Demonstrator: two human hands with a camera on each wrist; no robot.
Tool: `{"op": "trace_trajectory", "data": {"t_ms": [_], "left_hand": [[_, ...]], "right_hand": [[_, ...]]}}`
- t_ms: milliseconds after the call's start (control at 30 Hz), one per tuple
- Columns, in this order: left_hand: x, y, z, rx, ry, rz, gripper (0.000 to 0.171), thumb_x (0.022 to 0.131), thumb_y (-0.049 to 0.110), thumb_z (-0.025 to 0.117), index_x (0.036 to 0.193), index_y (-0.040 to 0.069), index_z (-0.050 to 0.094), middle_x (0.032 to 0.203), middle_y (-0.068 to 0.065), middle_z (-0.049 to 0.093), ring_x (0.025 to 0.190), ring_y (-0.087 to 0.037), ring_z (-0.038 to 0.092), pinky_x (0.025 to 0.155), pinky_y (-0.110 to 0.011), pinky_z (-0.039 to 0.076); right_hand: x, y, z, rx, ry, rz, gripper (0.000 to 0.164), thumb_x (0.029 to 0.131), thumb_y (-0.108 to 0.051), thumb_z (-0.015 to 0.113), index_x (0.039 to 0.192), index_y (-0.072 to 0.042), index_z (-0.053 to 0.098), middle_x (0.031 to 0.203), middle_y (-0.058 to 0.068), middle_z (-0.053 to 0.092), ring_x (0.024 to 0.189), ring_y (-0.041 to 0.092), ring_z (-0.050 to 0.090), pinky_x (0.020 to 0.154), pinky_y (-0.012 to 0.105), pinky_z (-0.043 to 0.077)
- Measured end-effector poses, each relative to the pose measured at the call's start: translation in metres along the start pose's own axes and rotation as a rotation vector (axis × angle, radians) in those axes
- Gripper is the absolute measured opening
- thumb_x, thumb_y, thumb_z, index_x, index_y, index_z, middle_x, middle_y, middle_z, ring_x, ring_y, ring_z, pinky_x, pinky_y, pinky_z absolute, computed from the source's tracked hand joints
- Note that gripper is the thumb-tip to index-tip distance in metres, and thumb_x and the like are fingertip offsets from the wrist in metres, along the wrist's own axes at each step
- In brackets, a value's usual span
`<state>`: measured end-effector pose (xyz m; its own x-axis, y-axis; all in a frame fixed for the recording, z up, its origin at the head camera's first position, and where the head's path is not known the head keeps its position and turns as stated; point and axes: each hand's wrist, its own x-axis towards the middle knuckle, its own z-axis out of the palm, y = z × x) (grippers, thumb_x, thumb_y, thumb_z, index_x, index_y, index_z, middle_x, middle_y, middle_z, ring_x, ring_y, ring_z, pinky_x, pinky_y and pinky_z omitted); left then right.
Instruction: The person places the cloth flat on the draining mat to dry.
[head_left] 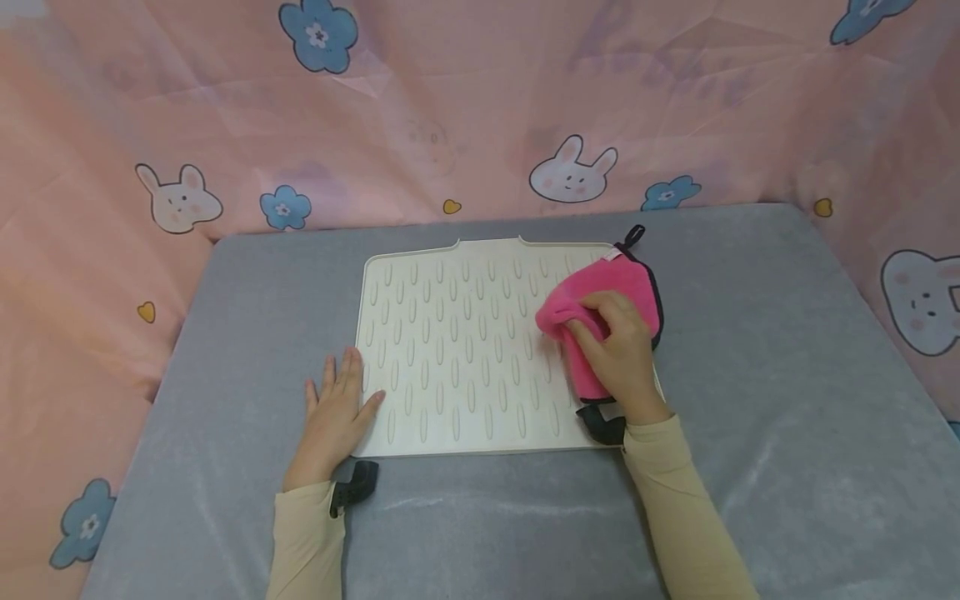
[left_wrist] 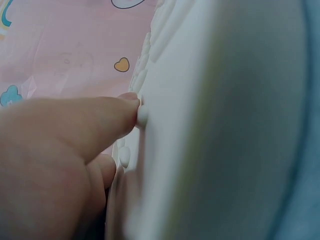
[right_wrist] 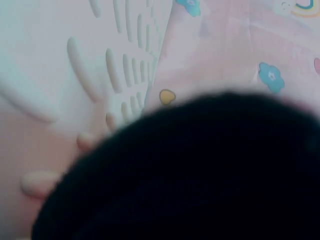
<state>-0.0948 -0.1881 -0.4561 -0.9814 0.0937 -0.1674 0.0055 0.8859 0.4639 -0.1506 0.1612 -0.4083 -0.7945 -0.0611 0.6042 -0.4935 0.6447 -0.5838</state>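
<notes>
1. The left hand (head_left: 335,417) rests at the near left corner area of a white mat (head_left: 442,367). Its fingers are straight and spread apart, released, with nothing in their grasp.
2. The thumb of that hand reaches over the mat; in the left wrist view its tip touches the surface beside a small raised bump (left_wrist: 142,116). The other fingers lie along the mat's left edge and point away from the person.
3. The right hand (head_left: 622,354) grasps a pink cloth (head_left: 626,287), bunching a fold of it between thumb and fingers.
4. The cloth lies on the right part of the mat and sticks out past the mat's right edge. It has black edging, a small white label (head_left: 612,253) and a black loop (head_left: 634,236) at its far corner.
5. The mat lies flat on a grey table (head_left: 772,350), covered with rows of long raised ovals.
6. Both arms wear beige sleeves (head_left: 686,508), and a black wrist piece (head_left: 354,486) shows at each wrist.
7. Behind the table hangs a pink curtain (head_left: 450,108) printed with rabbits, blue flowers and yellow hearts.
8. In the right wrist view, a dark blurred shape (right_wrist: 190,175) hides the fingers; what it is, I cannot tell.
</notes>
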Motion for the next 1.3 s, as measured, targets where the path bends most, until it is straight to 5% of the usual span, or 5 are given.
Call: {"op": "trace_trajectory", "data": {"t_ms": [767,1300], "left_hand": [[0.001,0.001,-0.001,-0.004,0.0,0.005,0.074,0.099,0.034,0.045,0.149,-0.003,0.004,0.155,-0.019,0.006,0.142,-0.037,-0.009,0.106,-0.059,-0.012],[0.001,0.0,-0.001,-0.004,0.007,0.01,0.074,0.099,0.033,0.045,0.148,-0.005,0.006,0.155,-0.021,0.007,0.141,-0.037,-0.009,0.106,-0.06,-0.012]], "right_hand": [[-0.002,-0.027,0.006,0.136,-0.004,-0.099,0.026,0.069,0.007,0.079,0.092,0.005,0.065,0.091,0.017,0.063,0.088,0.028,0.059,0.084,0.017,0.042],[-0.002,-0.037,0.008,0.248,0.008,-0.089,0.026,0.072,0.012,0.075,0.094,0.006,0.063,0.095,0.018,0.061,0.091,0.025,0.056,0.083,0.018,0.044]]}}
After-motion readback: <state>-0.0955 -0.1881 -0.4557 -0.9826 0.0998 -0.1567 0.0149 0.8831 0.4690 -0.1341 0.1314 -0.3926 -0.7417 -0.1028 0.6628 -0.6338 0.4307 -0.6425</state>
